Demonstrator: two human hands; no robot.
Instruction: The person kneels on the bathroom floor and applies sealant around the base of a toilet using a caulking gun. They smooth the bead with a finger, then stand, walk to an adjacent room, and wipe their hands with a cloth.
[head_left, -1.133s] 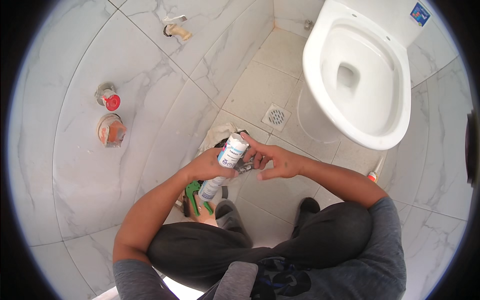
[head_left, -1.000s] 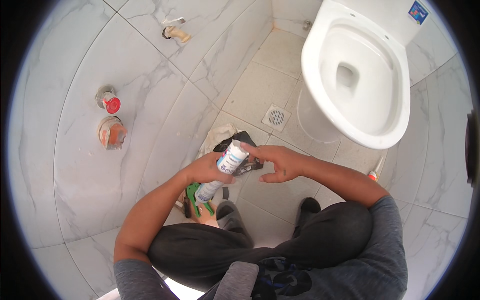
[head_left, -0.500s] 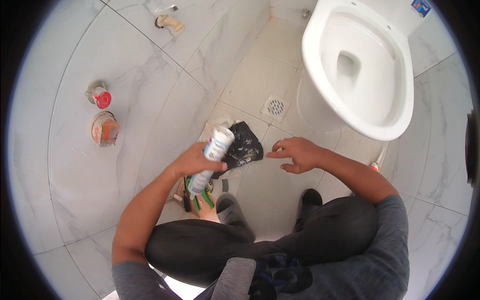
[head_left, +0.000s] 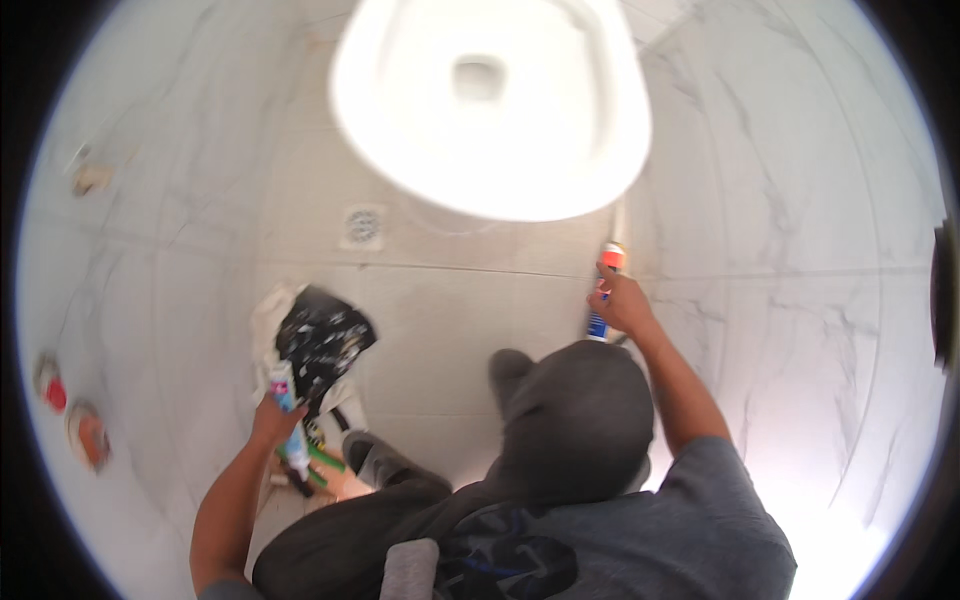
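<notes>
My left hand [head_left: 275, 422] is closed around a white sealant cartridge [head_left: 284, 378] with coloured print, its narrow tip pointing down toward my foot. Beside it on the floor lies a crumpled black plastic bag [head_left: 322, 335] with white smears, on top of a pale cloth or bag [head_left: 270, 318]. On the other side, my right hand [head_left: 625, 304] reaches down by the right wall. Its fingers are around a blue cartridge [head_left: 597, 326] with an orange-red end and a pale nozzle pointing toward the toilet. The picture is somewhat blurred.
The white toilet bowl [head_left: 540, 190] stands ahead. A floor drain [head_left: 362, 228] lies left of it. Green-handled tools [head_left: 322, 460] are next to my left foot. From the left wall protrude a red-capped pipe end [head_left: 52, 392] and an orange-brown fitting [head_left: 92, 440].
The view has turned right. My right hand has gone from open in mid-air to the blue cartridge by the wall. My left hand still holds the white cartridge, now lower beside the bag.
</notes>
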